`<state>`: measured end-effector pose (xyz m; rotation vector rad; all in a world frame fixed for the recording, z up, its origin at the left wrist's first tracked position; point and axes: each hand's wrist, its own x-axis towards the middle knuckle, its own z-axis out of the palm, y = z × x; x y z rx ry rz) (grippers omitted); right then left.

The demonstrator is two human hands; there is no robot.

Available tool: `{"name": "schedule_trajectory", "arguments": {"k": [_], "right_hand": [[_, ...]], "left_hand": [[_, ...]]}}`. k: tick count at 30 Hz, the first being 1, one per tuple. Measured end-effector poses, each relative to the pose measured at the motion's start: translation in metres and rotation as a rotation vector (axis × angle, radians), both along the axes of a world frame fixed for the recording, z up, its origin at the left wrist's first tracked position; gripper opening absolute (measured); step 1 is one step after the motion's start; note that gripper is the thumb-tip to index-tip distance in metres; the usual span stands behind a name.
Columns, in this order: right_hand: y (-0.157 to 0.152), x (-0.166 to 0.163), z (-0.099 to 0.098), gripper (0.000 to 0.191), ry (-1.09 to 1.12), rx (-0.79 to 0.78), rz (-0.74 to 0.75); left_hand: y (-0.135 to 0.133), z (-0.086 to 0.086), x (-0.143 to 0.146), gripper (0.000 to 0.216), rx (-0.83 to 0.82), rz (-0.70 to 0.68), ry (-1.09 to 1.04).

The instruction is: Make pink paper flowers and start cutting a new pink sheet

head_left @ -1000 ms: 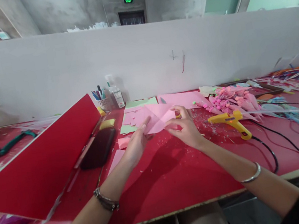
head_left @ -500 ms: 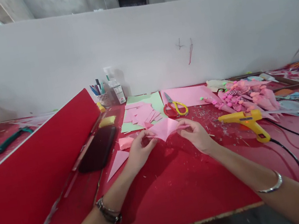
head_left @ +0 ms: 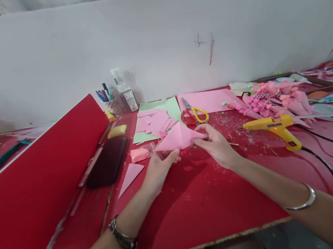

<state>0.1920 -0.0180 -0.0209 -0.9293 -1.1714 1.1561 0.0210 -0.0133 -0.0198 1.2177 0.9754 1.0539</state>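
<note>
A creased piece of pink paper is held up off the red table, its shape a wide triangle with a fold down the middle. My left hand pinches its left corner between thumb and fingers. At the right corner, my right hand grips the paper the same way. Left of my left hand lies a folded pink paper triangle, and by it a small packet with salmon-coloured stuff. Behind the held paper, pink paper pieces are heaped on a green sheet.
Red-and-yellow scissors rest on a pink sheet. A yellow glue gun with a black cord lies at right, before pink cone-shaped bundles. On the left are a dark phone and a slanted red board.
The paper has gone from a V-dipped, part-open shape to a peaked triangle with a straighter lower edge. Both hands still hold its ends. The view has tipped slightly downward.
</note>
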Motion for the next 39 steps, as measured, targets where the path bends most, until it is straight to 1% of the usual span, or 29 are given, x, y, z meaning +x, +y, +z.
{"name": "schedule_trajectory", "arguments": {"k": [2,6,8,11,13,15,17,22,27,30,33,35,39], "right_hand": [[-0.002,-0.001,0.001,0.028,-0.047,-0.016,0.000],[-0.002,-0.002,0.000,0.020,-0.044,-0.035,0.049],[-0.002,-0.003,-0.002,0.021,0.042,-0.057,0.067],[-0.002,-0.006,-0.004,0.023,0.224,-0.098,0.108],[-0.003,-0.009,-0.005,0.019,0.253,-0.113,0.162],[-0.005,-0.012,-0.005,0.015,0.218,-0.122,0.209],[-0.006,-0.013,-0.005,0.013,0.185,-0.120,0.220],[-0.009,-0.013,-0.001,0.012,0.061,-0.084,0.161],[-0.009,-0.013,0.002,0.011,-0.105,-0.063,0.091],[-0.009,-0.011,0.000,0.015,-0.177,-0.043,0.104],[-0.008,-0.009,-0.001,0.017,-0.292,-0.017,0.133],[-0.008,-0.007,-0.001,0.017,-0.382,0.023,0.139],[-0.009,-0.005,0.002,0.013,-0.569,0.189,0.130]], "left_hand": [[-0.001,-0.003,0.002,0.026,-0.011,-0.003,0.014],[-0.003,-0.002,0.003,0.028,-0.018,0.088,0.072],[-0.004,0.000,0.004,0.027,-0.019,0.116,0.087],[-0.005,0.001,0.005,0.022,-0.031,0.131,0.011],[-0.005,0.000,0.006,0.022,-0.027,0.106,-0.040],[-0.006,0.000,0.007,0.022,-0.013,0.069,-0.037],[-0.008,0.002,0.008,0.021,0.005,0.049,0.005],[-0.009,0.007,0.008,0.024,0.092,0.035,0.142],[-0.007,0.006,0.007,0.024,0.202,0.009,0.294],[-0.008,0.007,0.005,0.022,0.285,0.004,0.384],[-0.008,0.008,0.002,0.019,0.333,-0.037,0.429],[-0.008,0.006,0.001,0.018,0.371,-0.062,0.466],[-0.007,0.002,-0.003,0.014,0.476,-0.081,0.553]]}}
